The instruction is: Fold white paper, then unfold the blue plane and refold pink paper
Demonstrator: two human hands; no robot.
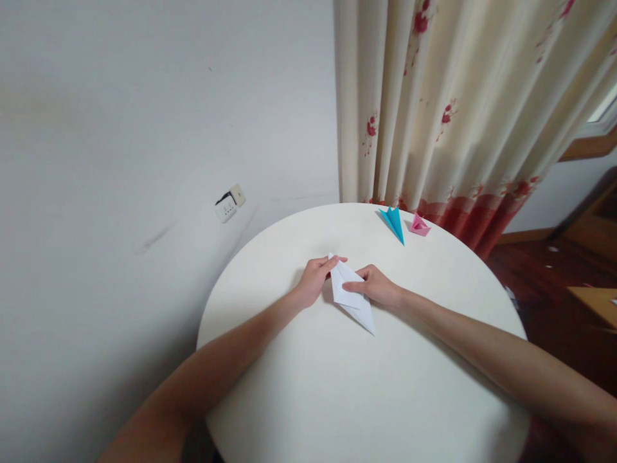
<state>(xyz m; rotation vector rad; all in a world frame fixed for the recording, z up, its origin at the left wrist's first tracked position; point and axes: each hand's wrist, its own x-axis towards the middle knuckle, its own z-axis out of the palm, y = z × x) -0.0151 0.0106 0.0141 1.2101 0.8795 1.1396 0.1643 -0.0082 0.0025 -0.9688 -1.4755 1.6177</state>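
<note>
At frame centre, my left hand (315, 280) and right hand (375, 286) pinch the white folded paper (354, 297) flat against the round table (337, 386), steadying its creases.

Bare forearms, no sleeves, hands (315, 280) ungloved

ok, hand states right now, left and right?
Left hand: closed, pinching the top edge of the white folded paper.
Right hand: fingers pressed on the same paper; no clear grip.
</note>
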